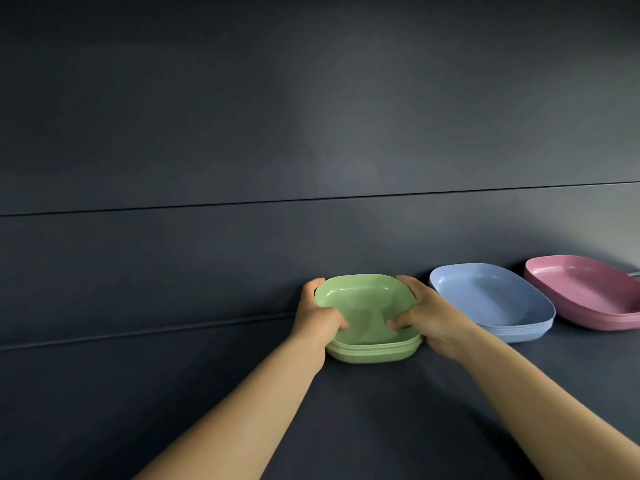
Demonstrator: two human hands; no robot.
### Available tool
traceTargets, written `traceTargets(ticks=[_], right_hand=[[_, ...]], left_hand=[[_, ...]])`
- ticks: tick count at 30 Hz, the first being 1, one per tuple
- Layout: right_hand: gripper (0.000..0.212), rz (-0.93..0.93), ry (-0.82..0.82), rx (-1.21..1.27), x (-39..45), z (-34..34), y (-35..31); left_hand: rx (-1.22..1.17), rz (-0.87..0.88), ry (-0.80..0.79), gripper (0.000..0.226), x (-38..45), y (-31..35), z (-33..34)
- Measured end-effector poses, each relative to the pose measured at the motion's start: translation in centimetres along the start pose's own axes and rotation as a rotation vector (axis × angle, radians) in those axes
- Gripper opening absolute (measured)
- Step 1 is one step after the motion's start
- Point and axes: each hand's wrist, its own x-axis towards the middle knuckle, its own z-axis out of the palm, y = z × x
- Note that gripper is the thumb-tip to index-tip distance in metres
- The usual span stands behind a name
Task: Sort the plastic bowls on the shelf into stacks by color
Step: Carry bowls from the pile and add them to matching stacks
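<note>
Both hands clasp the green stack of bowls [369, 320] from either side: the left hand [318, 317] curls round its left edge with the thumb hooked over the rim into the top bowl, and the right hand [427, 315] grips the right edge the same way, thumb inside the bowl and fingers wrapped over the far corner. Bare forearms reach in from the bottom of the view, left and right, and meet at this stack, which sits on the dark shelf [398, 427] close to the back wall. Several green bowls are nested here, their rims showing as thin layers at the near edge. Just beside the right hand, further along the shelf to the right, stands a blue stack of bowls [491, 299], also nested and set at a slant to the wall; the right wrist lies close to its near-left corner, though I cannot tell whether they touch. Beyond it, apart by a narrow gap, a pink stack of bowls [585, 292] runs out past the right edge of the view. Behind all three rises a dark panelled wall [242, 133], matt, crossed by two thin horizontal seams, with a pale patch of light on it above the green stack.
</note>
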Motion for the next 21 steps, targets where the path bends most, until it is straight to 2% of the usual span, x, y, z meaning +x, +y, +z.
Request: traceTargets(ticks=[8,17,19,21], right_hand=[[0.068,0.024,0.017,-0.056,0.0,-0.4,-0.2],[0.044,-0.034,0.041,-0.224,-0.6,-0.4,-0.7],[0.046,-0.086,0.086,-0.344,-0.9,-0.3,-1.1],[0.061,-0.171,0.129,-0.585,-1.4,-0.2,-2.0]], left_hand=[[0.003,-0.01,-0.031,0.074,0.4,-0.5,0.1],[0.035,-0.001,-0.037,0.074,0.2,-0.2,0.3],[0.078,0.0,-0.069,0.074,0.1,0.2,-0.2],[0.166,0.016,-0.098,0.07,-0.1,1.3,-1.5]])
